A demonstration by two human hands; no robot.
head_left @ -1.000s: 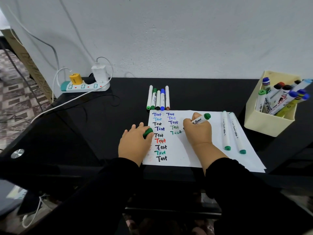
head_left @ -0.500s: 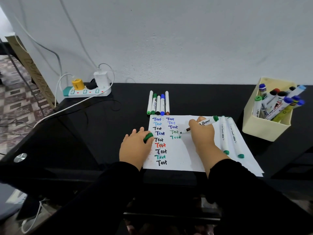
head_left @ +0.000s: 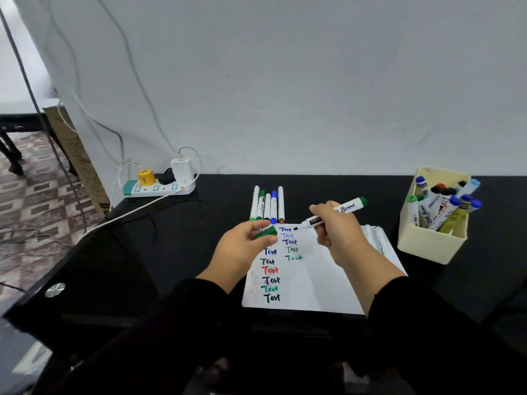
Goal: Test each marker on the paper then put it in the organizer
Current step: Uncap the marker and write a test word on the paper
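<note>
My right hand [head_left: 339, 232] grips an uncapped green whiteboard marker [head_left: 346, 208] above the paper [head_left: 313, 283], its black tip pointing left. My left hand [head_left: 245, 246] pinches the green cap [head_left: 266, 232] just left of that tip; cap and tip are a little apart. The white paper carries two columns of the word "Test" in several colours. A cream organizer [head_left: 430, 240] at the right holds several markers. A row of several slim markers [head_left: 266, 205] lies behind the paper. Two white markers [head_left: 377, 238] lie on the paper's right side, partly hidden by my right hand.
The black table [head_left: 159, 252] runs to the grey wall. A power strip [head_left: 159, 189] with a yellow plug, a white charger and trailing white cables sits at the back left. A cardboard box [head_left: 77, 155] leans against the wall beyond the table's left edge.
Both hands have lifted off the paper. The right hand raised the marker from the last green "Test" and the left hand brought the cap up towards its tip. The camera tilted upward.
</note>
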